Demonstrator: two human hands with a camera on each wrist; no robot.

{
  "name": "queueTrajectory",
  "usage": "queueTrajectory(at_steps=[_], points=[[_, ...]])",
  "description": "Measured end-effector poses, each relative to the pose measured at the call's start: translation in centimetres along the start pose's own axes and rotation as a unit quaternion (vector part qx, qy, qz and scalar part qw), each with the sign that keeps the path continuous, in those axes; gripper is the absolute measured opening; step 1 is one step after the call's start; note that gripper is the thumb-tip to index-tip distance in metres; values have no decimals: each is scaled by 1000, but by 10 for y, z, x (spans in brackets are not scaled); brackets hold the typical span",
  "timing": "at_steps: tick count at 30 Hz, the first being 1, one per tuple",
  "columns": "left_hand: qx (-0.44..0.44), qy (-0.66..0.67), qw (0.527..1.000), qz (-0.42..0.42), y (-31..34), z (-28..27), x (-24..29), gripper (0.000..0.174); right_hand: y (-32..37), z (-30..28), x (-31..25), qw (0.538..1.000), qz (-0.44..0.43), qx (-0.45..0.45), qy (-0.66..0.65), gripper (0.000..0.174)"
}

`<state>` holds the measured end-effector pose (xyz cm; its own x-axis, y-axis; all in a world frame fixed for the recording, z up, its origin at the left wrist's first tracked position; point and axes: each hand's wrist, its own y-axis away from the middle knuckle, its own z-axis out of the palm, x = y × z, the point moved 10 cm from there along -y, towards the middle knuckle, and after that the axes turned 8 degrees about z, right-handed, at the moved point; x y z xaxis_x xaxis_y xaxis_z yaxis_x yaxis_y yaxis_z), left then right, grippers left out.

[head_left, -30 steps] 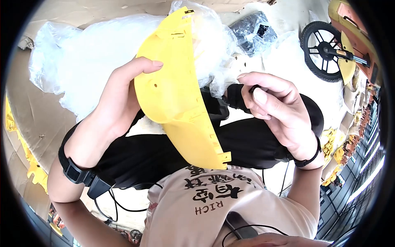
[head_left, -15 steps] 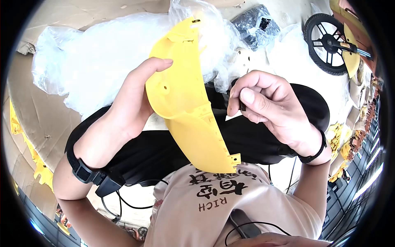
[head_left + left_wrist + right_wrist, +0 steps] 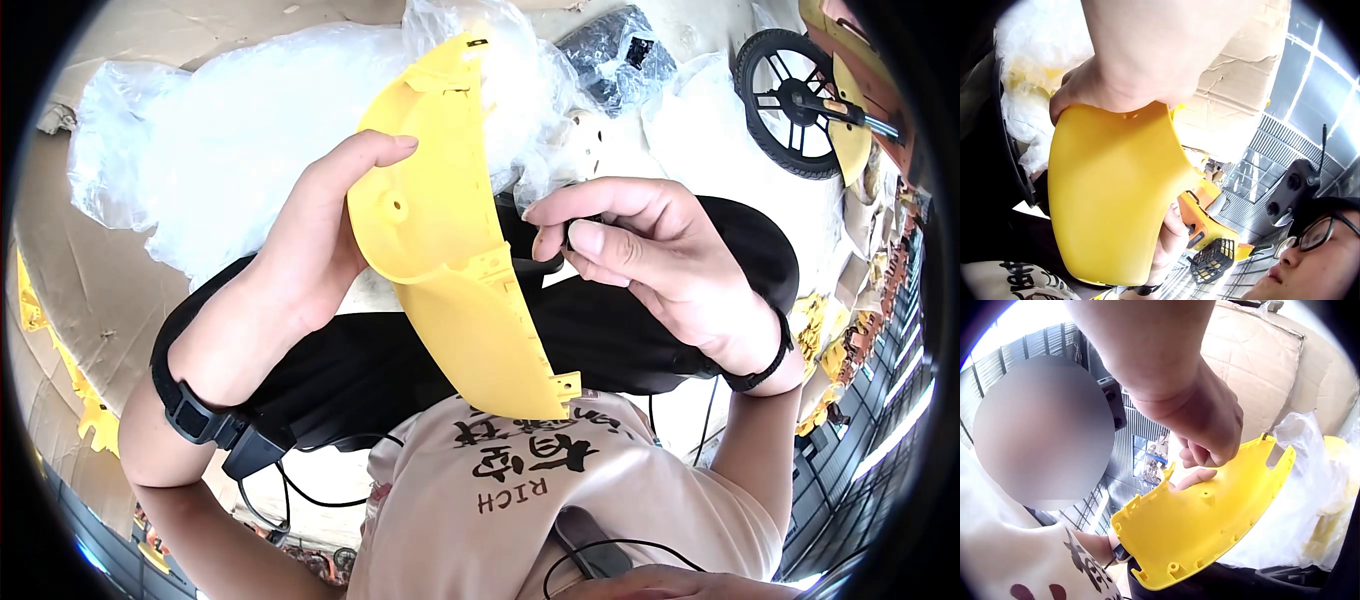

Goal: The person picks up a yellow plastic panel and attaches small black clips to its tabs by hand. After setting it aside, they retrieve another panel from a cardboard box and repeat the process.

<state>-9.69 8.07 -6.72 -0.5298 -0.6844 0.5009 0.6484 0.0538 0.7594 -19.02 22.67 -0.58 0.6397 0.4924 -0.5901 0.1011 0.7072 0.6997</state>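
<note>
A curved yellow plastic cover (image 3: 440, 270) stands lengthwise over the lap, its inner side with ribs and a screw boss showing in the head view. My left hand (image 3: 315, 225) grips its left edge, thumb over the inner face and the other fingers hidden behind. Between thumb and fingers of my right hand (image 3: 660, 250) is pinched a small black piece (image 3: 567, 239), mostly covered by the fingertips. That hand hovers just right of the cover's straight edge. In the right wrist view, the cover's inside (image 3: 1210, 512) lies below the right hand, showing clips along its rim.
Clear plastic wrapping (image 3: 270, 130) covers the floor ahead, beside cardboard (image 3: 110, 260) on the left. A wrapped dark part (image 3: 618, 60) lies at the back. A black wheel (image 3: 788, 105) stands at back right, near several yellow parts (image 3: 818, 325).
The cover and left hand have shifted a little to the right since a second ago. The right hand has moved left, closer to the cover's edge, keeping the small black piece pinched.
</note>
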Motion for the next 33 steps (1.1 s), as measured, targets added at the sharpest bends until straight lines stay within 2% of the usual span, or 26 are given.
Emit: queueTrajectory(at_steps=[9,14,18,21,24,29,33], points=[[-6,8,1000,1,1,4,2,53,-3,0,1,997,-22,-5,-68,22],[1,9,1000,-6,3,4,-1,53,-2,2,0,998,-16,31,-57,19],[7,29,1000,-8,1,4,-8,53,-3,0,2,997,-33,24,-68,19],[2,26,1000,-8,2,7,-9,55,-2,0,-5,998,-65,26,-1,21],[-12,16,1000,-14,2,9,-13,57,-1,-5,-1,998,-26,58,-13,21],[-9,11,1000,-25,4,13,-15,56,-1,2,0,998,-6,36,-55,24],[-20,14,1000,-19,4,16,-14,56,-1,6,4,999,3,4,-32,27]])
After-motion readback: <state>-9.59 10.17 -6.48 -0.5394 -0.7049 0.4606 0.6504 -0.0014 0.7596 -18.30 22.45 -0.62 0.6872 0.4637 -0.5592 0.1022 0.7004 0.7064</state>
